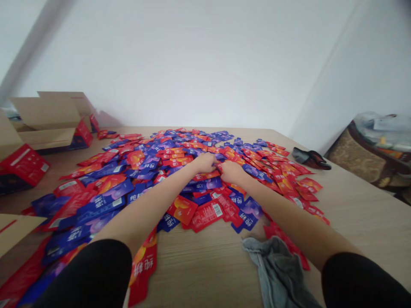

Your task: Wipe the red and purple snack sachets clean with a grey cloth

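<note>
A wide heap of flat red and blue-purple packets [154, 171] covers the wooden table [208, 265]. Both my arms reach forward into the middle of the heap. My left hand [205, 162] is closed, knuckles up, on the packets at the centre. My right hand [231, 172] is closed beside it, nearly touching it, fingers curled into the red packets. What each hand grips is hidden under the fingers.
Open cardboard boxes [48, 119] with red and dark cartons [22, 164] stand at the far left. A grey cloth [276, 269] lies near the front edge by my right arm. A dark glove-like item [310, 158] lies at the right. A patterned seat [366, 158] stands beyond the table's right edge.
</note>
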A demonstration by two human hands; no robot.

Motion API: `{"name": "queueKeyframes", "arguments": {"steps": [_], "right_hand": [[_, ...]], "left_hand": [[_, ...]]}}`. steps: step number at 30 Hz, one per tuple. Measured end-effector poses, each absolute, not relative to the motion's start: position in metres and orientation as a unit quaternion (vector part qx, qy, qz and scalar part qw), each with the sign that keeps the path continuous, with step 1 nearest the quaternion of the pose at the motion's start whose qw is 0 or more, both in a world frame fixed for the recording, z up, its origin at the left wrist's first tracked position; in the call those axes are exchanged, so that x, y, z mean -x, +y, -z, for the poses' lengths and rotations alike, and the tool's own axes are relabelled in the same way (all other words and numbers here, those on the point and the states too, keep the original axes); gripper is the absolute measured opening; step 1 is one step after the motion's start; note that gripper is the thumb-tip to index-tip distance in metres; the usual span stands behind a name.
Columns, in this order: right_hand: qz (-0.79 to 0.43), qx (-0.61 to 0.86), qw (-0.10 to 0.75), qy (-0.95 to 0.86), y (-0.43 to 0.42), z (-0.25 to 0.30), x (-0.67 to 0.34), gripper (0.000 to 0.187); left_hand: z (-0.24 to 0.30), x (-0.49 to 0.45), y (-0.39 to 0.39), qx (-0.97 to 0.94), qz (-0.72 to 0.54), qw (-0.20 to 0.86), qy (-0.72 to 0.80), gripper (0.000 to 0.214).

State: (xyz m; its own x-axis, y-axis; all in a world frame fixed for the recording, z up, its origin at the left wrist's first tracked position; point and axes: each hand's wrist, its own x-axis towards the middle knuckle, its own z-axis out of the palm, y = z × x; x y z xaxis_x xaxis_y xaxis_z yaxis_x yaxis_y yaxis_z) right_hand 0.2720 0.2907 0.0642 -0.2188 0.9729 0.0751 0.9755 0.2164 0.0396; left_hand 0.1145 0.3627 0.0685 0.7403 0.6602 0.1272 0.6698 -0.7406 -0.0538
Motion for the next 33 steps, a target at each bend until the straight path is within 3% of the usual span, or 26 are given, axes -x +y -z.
{"name": "queueKeyframes", "arguments": {"steps": [4,9,13,16,19,25,30,33], "right_hand": [[0.06,0.635,0.031,-0.77,0.282,-0.083,-0.278,0.028],[0.079,0.607,0.072,-0.788,0.234,-0.113,-0.284,0.036],[0.14,0.456,0.177,-0.861,0.151,-0.104,-0.279,0.04],[0.171,0.326,0.256,-0.894,0.079,-0.071,-0.268,0.038],[0.085,0.303,0.242,-0.918,0.015,-0.031,-0.251,0.038],[-0.034,0.38,0.185,-0.906,-0.03,-0.018,-0.255,0.034],[0.019,0.541,0.177,-0.822,-0.008,-0.015,-0.31,0.042],[0.007,0.603,0.177,-0.778,0.002,0.007,-0.331,0.036]], "left_hand": [[-0.075,-0.135,0.34,0.938,0.049,0.093,-0.329,0.051],[-0.123,-0.124,0.302,0.934,0.058,0.153,-0.316,0.025],[-0.148,-0.09,0.214,0.941,0.036,0.182,-0.282,0.017],[-0.128,-0.062,0.127,0.948,0.008,0.176,-0.267,0.013],[-0.074,-0.04,0.051,0.955,-0.005,0.16,-0.248,0.012],[0.01,-0.018,-0.027,0.942,0.043,0.123,-0.309,0.036],[0.011,-0.013,-0.045,0.924,0.051,0.082,-0.371,0.043],[0.005,-0.008,-0.05,0.924,0.035,0.055,-0.377,0.046]]}}
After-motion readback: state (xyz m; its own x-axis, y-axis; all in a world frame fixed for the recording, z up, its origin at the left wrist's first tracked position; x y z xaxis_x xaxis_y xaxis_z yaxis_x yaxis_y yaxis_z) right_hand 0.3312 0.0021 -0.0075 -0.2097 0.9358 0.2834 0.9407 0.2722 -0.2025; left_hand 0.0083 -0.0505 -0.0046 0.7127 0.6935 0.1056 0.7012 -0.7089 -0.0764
